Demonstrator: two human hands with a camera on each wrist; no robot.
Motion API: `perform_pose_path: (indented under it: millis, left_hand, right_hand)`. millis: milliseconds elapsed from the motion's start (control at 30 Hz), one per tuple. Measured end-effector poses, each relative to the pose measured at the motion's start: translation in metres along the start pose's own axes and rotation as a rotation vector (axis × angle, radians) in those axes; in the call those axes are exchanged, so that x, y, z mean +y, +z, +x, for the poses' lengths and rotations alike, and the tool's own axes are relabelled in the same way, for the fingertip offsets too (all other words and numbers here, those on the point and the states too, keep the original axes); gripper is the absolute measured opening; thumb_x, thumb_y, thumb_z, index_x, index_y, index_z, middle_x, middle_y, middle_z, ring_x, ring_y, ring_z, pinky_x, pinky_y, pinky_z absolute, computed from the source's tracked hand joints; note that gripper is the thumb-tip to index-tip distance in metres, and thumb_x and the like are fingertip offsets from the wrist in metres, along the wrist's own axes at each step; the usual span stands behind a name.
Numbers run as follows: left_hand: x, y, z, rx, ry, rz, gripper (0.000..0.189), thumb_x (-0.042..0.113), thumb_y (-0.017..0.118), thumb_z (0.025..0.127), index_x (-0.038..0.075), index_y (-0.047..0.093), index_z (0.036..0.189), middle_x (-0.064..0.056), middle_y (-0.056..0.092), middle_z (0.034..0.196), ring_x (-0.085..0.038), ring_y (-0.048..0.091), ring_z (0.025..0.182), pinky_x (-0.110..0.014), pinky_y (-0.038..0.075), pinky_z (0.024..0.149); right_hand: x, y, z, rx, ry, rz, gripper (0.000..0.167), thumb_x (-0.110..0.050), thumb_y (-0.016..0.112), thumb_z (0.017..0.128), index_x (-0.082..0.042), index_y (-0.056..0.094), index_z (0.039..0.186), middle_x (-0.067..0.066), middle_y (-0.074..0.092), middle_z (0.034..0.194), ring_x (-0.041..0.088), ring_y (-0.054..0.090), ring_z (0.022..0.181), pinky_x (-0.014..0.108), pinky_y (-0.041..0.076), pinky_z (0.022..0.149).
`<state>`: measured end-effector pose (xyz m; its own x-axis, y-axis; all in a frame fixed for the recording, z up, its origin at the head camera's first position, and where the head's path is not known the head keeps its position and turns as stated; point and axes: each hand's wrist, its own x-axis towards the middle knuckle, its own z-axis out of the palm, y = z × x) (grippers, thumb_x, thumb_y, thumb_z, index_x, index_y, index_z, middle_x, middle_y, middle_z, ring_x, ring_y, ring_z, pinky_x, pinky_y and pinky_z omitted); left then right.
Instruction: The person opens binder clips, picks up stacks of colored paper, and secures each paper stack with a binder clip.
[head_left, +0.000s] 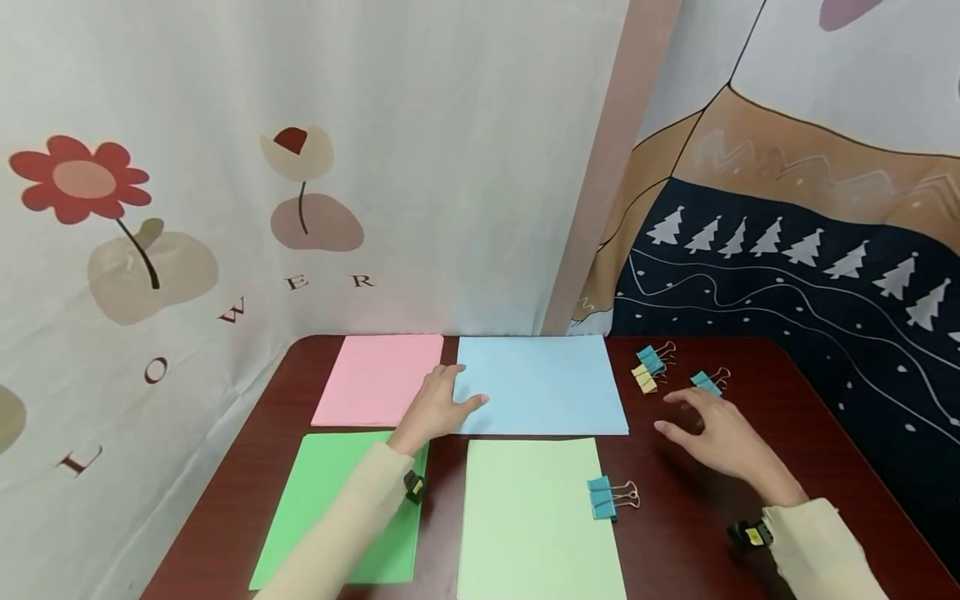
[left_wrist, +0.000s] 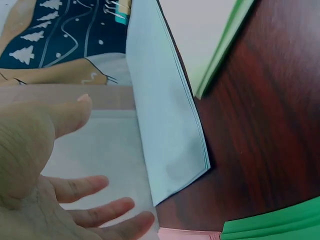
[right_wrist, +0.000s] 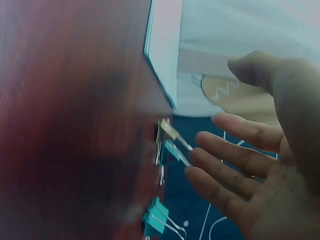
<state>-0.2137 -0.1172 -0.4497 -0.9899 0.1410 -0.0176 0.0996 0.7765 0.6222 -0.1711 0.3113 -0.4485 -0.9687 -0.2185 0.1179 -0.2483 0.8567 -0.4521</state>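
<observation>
Blue paper (head_left: 543, 387) near left fingers (left_wrist: 82, 189), teal clip (head_left: 703, 382) just beyond right fingers (right_wrist: 235, 151)

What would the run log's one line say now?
left hand: empty, by blue paper | right hand: empty, near loose clip | pale green paper: blue clip on right edge

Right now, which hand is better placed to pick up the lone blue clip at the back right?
Likely the right hand: it is empty and close to the blue clip. The left hand is also empty, but across by the blue paper, farther away.
</observation>
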Motion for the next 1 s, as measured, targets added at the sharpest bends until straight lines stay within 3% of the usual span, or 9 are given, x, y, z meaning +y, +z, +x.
perform_pose_path:
  millis: [67,133,367,500,600,767,1000]
  left_hand:
    - [-0.002,0.002,0.008,-0.015,0.003,0.011,0.078,0.045,0.072,0.095,0.003,0.041,0.154,-0.021,0.043,0.155,-0.039,0.041,0.143,-0.055,0.043,0.113]
    - [-0.004,0.004,0.015,-0.031,0.0,0.02,0.081,0.046,0.071,0.095,0.005,0.038,0.157,-0.021,0.039,0.158,-0.038,0.039,0.145,-0.055,0.042,0.114]
    - [-0.007,0.012,0.039,-0.089,0.033,0.095,0.085,0.049,0.069,0.096,0.007,0.032,0.16,-0.02,0.028,0.165,-0.037,0.025,0.155,-0.053,0.037,0.119]
    - [-0.008,0.014,0.049,-0.141,0.073,0.134,0.082,0.045,0.067,0.098,0.006,0.031,0.161,-0.02,0.022,0.169,-0.038,0.012,0.159,-0.055,0.029,0.124]
    - [-0.008,0.016,0.054,-0.192,0.081,0.157,0.08,0.041,0.065,0.1,0.007,0.029,0.162,-0.021,0.017,0.17,-0.038,0.006,0.16,-0.058,0.024,0.125]
    - [-0.01,0.019,0.058,-0.26,0.06,0.203,0.076,0.036,0.064,0.101,0.005,0.03,0.161,-0.021,0.014,0.171,-0.037,0.008,0.16,-0.057,0.024,0.125]
    - [-0.011,0.021,0.059,-0.282,0.044,0.239,0.072,0.033,0.065,0.101,0.001,0.035,0.158,-0.021,0.017,0.17,-0.036,0.012,0.16,-0.054,0.026,0.126]
  right_hand:
    - [0.004,-0.004,0.004,0.01,0.007,-0.02,0.06,-0.045,0.072,0.094,-0.003,0.06,0.135,0.028,0.059,0.138,0.05,0.05,0.128,0.071,0.045,0.1]
    - [0.008,-0.009,0.008,0.016,0.009,-0.036,0.063,-0.046,0.072,0.094,-0.002,0.058,0.137,0.029,0.053,0.144,0.054,0.04,0.136,0.075,0.038,0.104]
    - [0.027,-0.02,0.026,0.043,0.002,-0.113,0.071,-0.045,0.073,0.094,0.003,0.053,0.142,0.032,0.039,0.154,0.052,0.032,0.141,0.075,0.037,0.105]
    - [0.04,-0.024,0.036,0.027,0.043,-0.121,0.076,-0.047,0.071,0.094,0.004,0.048,0.146,0.035,0.035,0.155,0.055,0.029,0.142,0.077,0.032,0.107]
    - [0.051,-0.027,0.042,-0.009,0.089,-0.111,0.083,-0.05,0.069,0.095,0.007,0.042,0.149,0.038,0.032,0.156,0.058,0.026,0.141,0.078,0.03,0.108]
    - [0.067,-0.031,0.049,-0.07,0.158,-0.074,0.089,-0.049,0.067,0.096,0.011,0.032,0.152,0.042,0.03,0.154,0.061,0.026,0.138,0.077,0.031,0.107]
    - [0.085,-0.031,0.055,-0.122,0.21,-0.057,0.084,-0.042,0.062,0.099,0.016,0.03,0.151,0.044,0.035,0.148,0.063,0.033,0.133,0.075,0.034,0.106]
